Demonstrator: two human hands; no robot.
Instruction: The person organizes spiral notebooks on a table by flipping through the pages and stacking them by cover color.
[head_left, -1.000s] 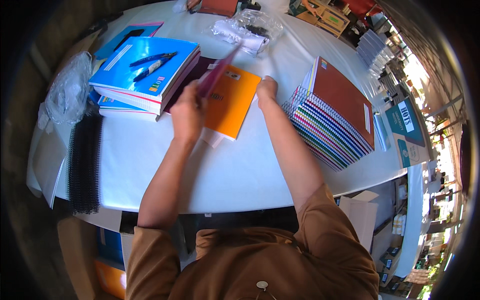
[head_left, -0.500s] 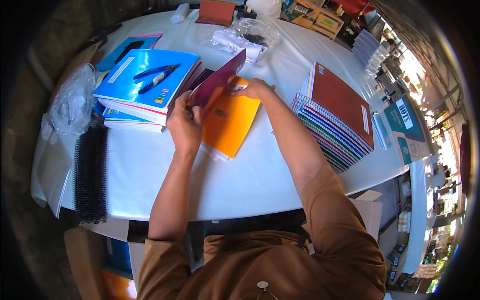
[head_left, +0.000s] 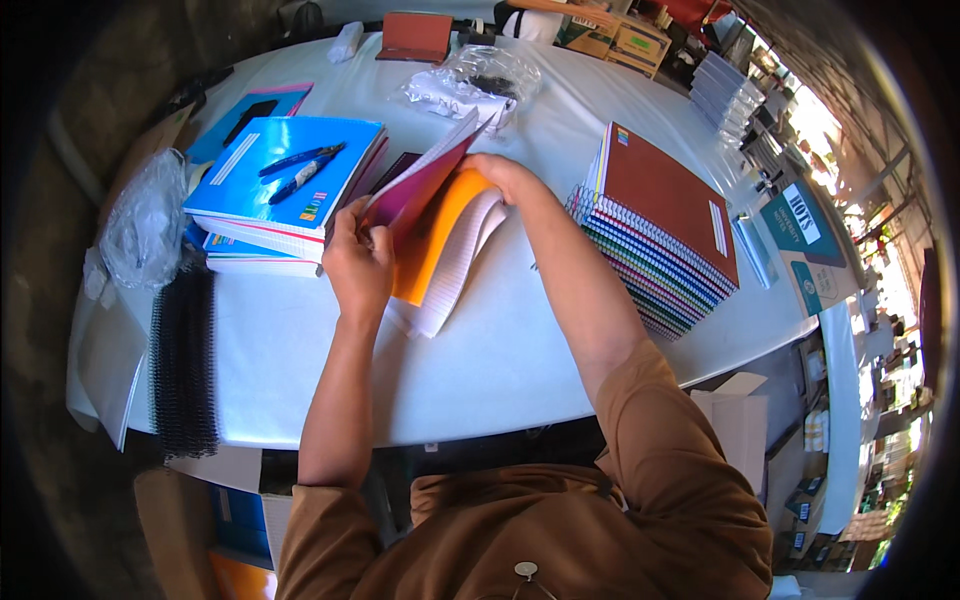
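Observation:
My left hand (head_left: 357, 262) is closed at the left edge of a notebook with a maroon cover (head_left: 414, 196) and an orange cover (head_left: 425, 258). Its fingers curl in, beside the blue notebooks. At the far edge my right hand (head_left: 503, 178) grips the orange cover and the white lined pages (head_left: 464, 262), which bend upward; its fingertips are partly hidden. The maroon cover stands tilted up between my hands. To the left is a stack of blue notebooks (head_left: 230, 190), with blue-handled pliers (head_left: 301, 172) on top.
Spiral-bound notebooks with a brown cover (head_left: 668, 195) on top are stacked at right. Black binding coils (head_left: 183, 365) hang over the table's left front edge, near crumpled clear plastic (head_left: 145, 220). More plastic wrap (head_left: 490, 80) lies at the back. An open carton (head_left: 175, 520) sits below.
My right hand has lifted and curled the orange cover, so lined pages now show beneath it. The maroon cover leans more to the left. My left hand keeps its hold. The view has shifted slightly.

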